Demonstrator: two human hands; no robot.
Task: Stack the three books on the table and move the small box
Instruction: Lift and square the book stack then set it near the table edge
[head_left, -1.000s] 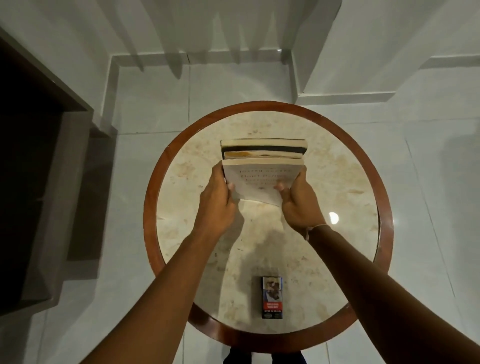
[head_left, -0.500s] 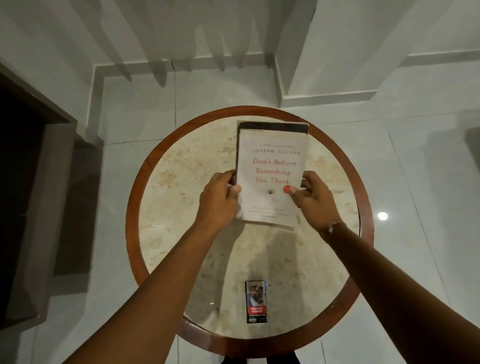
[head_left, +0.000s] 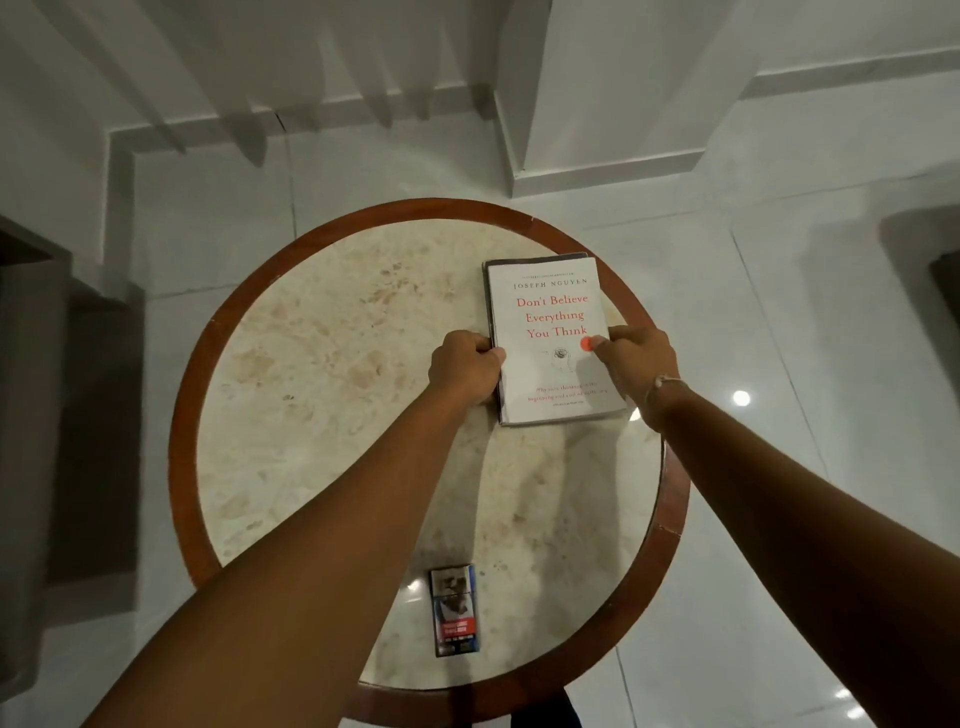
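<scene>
The fingers (head_left: 485, 347) of the left hand (head_left: 464, 368) curl closed around the left edge of the stack of books (head_left: 551, 340), the thumb lying on the top cover and the other fingertips tucked against the side of the stack. The fingers (head_left: 618, 332) of the right hand (head_left: 635, 358) clasp the right edge in the same way, with a red-painted thumbnail pressed onto the cover; how far they reach under the stack cannot be seen. A thin bracelet (head_left: 662, 384) circles the right wrist.

The top book is a white paperback with red title lettering, lying face up and flat. Dark edges of the books beneath show along its far and left sides, slightly offset. How many lie beneath cannot be counted.

The stack sits on the far right part of the round beige marble tabletop with a reddish-brown wooden rim (head_left: 179, 441), its far corner just beside the rim.

The small box (head_left: 453, 610), a dark blue and red rectangular pack, lies flat close to the near edge of the tabletop, well apart from the books and between the two forearms.

Around the table is a pale glossy tiled floor (head_left: 779, 291).
</scene>
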